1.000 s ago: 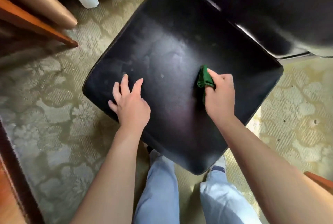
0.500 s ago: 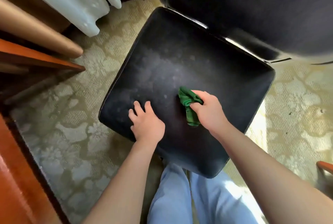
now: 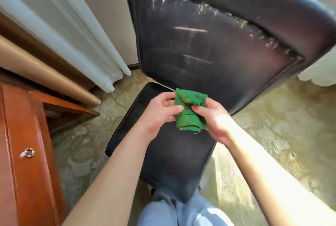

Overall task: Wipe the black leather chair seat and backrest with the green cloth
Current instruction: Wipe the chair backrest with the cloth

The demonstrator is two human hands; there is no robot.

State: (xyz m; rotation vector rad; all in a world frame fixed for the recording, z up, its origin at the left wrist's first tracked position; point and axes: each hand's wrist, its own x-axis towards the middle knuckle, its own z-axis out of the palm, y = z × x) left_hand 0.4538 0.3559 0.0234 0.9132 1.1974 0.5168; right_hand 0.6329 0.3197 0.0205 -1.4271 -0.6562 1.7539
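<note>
Above the black seat (image 3: 163, 155), both hands hold the green cloth (image 3: 189, 111) up in the air between them, clear of the leather. The left hand (image 3: 160, 115) grips the cloth's left edge, thumb across the front and fingers curled behind it. The right hand (image 3: 214, 118) pinches the right side, where the fabric bunches into a small knot near the top. The cloth is folded into a rough, thick pad, its lower end rolled under. Behind it rises the backrest (image 3: 209, 47), black and dusty, with pale scuffs along its top seam and 2 light streaks across the middle panel. The seat lies directly below the hands, its front edge near the person's light blue trousers (image 3: 181, 213). To the left stand a reddish wooden cabinet (image 3: 27, 153) with a small metal ring pull (image 3: 28, 152), and a white curtain (image 3: 63, 31) hanging to the patterned carpet (image 3: 272, 135).
</note>
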